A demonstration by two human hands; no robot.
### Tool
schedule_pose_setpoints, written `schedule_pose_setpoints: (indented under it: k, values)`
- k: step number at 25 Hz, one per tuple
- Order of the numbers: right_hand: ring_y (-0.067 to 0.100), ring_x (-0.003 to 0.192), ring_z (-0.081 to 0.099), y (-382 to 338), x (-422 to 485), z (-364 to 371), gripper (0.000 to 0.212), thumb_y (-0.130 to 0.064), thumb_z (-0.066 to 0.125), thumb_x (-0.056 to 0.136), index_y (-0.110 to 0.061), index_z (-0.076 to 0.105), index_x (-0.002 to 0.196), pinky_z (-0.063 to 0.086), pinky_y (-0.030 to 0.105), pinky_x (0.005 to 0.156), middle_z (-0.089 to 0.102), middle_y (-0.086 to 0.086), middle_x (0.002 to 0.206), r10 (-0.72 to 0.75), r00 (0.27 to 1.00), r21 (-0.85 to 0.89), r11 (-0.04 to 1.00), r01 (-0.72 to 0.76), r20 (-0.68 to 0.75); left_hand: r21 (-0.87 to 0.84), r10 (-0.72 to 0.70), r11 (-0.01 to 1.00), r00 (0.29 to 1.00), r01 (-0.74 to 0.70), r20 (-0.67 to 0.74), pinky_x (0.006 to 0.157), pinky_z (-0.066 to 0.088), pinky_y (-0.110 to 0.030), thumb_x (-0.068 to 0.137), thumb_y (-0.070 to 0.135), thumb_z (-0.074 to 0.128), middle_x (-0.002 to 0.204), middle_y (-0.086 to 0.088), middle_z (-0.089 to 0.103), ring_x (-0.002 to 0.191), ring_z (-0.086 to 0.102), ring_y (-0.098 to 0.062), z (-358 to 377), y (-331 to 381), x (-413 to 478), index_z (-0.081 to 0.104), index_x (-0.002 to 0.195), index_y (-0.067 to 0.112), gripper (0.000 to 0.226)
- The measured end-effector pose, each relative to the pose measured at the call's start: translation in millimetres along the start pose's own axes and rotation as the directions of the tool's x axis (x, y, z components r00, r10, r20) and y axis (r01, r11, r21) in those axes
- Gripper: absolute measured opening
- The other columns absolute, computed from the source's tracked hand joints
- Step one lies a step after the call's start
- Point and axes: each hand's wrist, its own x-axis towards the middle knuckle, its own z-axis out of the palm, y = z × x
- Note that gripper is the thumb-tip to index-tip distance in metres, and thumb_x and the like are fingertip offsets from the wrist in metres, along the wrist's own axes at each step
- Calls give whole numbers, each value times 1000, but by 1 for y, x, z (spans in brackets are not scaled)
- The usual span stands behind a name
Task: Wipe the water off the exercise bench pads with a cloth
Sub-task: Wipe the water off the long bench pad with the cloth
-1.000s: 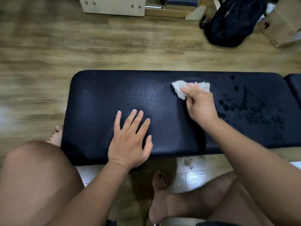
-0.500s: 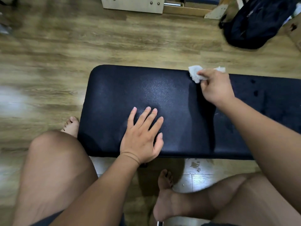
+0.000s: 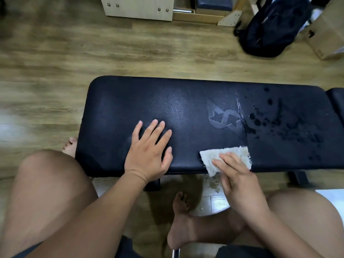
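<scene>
While my left hand (image 3: 149,155) lies flat on the black bench pad (image 3: 186,101), its fingers (image 3: 160,131) straight, spread and holding nothing, my right hand (image 3: 240,185) holds the cloth (image 3: 229,155) at the pad's near edge. The fingers (image 3: 223,162) of that hand are laid over the top of the white, frayed cloth, slightly bent, with the thumb tucked at its lower corner. Part of the cloth rests on the pad and that corner hangs just over the edge.

Just beyond the cloth, a pale logo (image 3: 223,118) shows on the pad. A thin wet line runs beside the logo, from the far side towards me. Right of that line, water drops (image 3: 279,127) are scattered over the pad in dark beads and patches. The stretch between my two hands and out to the left end looks dull and shows no beads.

A second pad (image 3: 337,101) begins at the right end, just beside the first. Under the bench, near my right hand, a small puddle (image 3: 214,185) glistens on the wooden floor (image 3: 93,53), and my bare foot (image 3: 180,220) rests close by it. Across the floor, well apart from the bench, lie a dark backpack (image 3: 273,27) and, touching it, a cardboard box (image 3: 327,34).
</scene>
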Motion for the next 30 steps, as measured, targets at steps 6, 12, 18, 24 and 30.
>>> schedule_pose_setpoints:
  k: [6,12,18,24,30]
  values:
    - [46,104,62,12,90,12,36,21,60,71,0,72,97,37,44,98,70,21,101,12,994,-37,999,-16,-108,5,3,1000,1000,-3,-14,115,23,-57,89,35,48,141,-13,55,136,46,-31,1,1,0,63,127,11,48]
    - [41,104,62,32,206,19,36,7,44,84,0,70,107,46,42,98,69,22,108,45,996,-36,998,-48,-75,3,8,1000,1000,-8,-30,114,25,-57,88,35,50,142,-13,55,136,45,-32,3,0,-1,64,128,12,48]
    - [33,109,58,31,229,23,39,-3,42,89,-12,66,118,45,32,97,66,11,117,195,980,-90,976,-197,-28,-9,3,1000,1000,-3,-18,116,21,-56,88,37,49,142,-13,55,136,45,-31,5,-1,-1,64,128,13,49]
    - [36,95,47,-5,110,30,27,-15,56,87,-26,64,111,43,43,77,57,5,114,212,968,-183,955,-234,-133,8,-17,1000,995,16,102,116,20,-56,91,39,42,143,-10,54,138,42,-29,-4,0,1,61,131,15,50]
    - [34,85,49,5,33,13,35,-6,65,81,-25,68,109,51,41,74,61,6,106,41,998,-143,989,-47,-47,-41,-36,998,987,43,157,118,3,-61,96,44,22,154,-4,41,146,29,-20,-20,3,-4,46,143,21,58]
